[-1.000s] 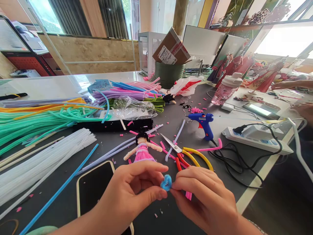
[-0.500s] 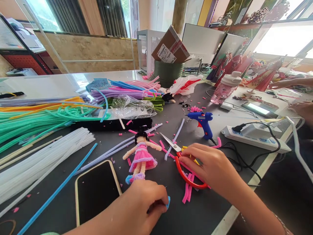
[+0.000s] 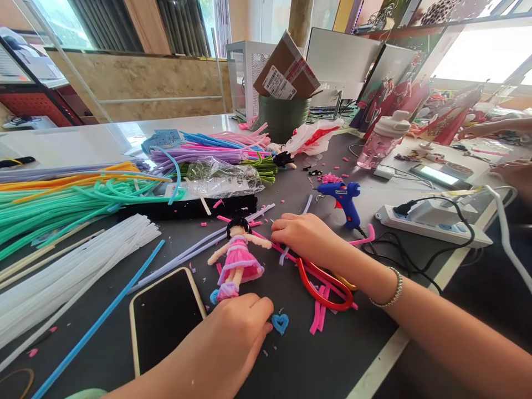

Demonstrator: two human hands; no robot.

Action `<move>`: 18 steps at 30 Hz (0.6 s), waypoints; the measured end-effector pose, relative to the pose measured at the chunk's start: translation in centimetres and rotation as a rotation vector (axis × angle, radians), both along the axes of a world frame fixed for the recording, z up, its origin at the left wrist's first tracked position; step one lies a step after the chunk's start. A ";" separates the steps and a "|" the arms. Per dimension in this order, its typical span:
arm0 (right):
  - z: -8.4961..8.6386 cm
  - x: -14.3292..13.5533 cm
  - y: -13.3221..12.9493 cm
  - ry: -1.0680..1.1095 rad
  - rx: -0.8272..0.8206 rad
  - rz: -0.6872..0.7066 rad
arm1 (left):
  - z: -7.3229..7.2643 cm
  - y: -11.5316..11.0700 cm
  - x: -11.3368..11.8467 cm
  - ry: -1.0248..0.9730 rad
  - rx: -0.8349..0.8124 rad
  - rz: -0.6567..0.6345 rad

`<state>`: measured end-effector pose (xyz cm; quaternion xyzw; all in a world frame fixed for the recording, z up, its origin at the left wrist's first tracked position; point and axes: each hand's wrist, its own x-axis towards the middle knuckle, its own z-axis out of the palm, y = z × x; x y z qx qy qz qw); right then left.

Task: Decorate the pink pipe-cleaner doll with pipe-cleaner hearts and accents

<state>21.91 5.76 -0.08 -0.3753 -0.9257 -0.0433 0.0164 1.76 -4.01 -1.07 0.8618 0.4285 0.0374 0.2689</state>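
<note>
The blue heart (image 3: 280,323) lies just right of my left hand (image 3: 240,322), probably light, soft and best pinched by its sides, though whether those fingers or my right hand's (image 3: 306,234) are together I can't tell.

Blue heart (image 3: 281,330): out of the hands' grip; now lies on the surface (image 3: 299,360), just beside the left hand (image 3: 241,324). Right hand (image 3: 305,233): away from the heart, past the scissors' (image 3: 328,305) handles, now further forward, hiding the blades. Its bracelet (image 3: 399,288) is now in full view. Doll's (image 3: 241,263) skirt and legs uncovered.
</note>
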 end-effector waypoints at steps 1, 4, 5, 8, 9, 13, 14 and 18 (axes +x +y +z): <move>-0.1 0.1 0.1 0.009 0.013 0.014 | 0.4 -0.1 0.0 -0.030 -0.028 0.034; -0.4 0.7 0.3 0.083 0.069 0.038 | 1.9 -0.1 -0.1 -0.124 -0.053 0.100; -0.5 0.9 0.3 0.123 0.090 0.040 | 2.4 0.1 -0.1 -0.142 -0.045 0.113; -0.6 1.4 -0.3 0.272 0.146 0.038 | 3.5 0.8 -0.3 -0.166 0.015 0.170; -0.5 1.5 -0.8 0.323 0.157 0.040 | 3.8 1.0 -0.4 -0.181 0.034 0.193; 0.0 1.4 -3.9 0.483 0.129 0.116 | 4.2 1.7 -0.5 -0.295 0.041 0.269; 0.1 1.3 -4.8 0.518 0.111 0.143 | 4.2 1.7 -0.5 -0.323 0.022 0.282; 0.6 0.9 -7.5 0.735 0.026 0.193 | 4.3 1.6 -0.5 -0.380 -0.148 0.277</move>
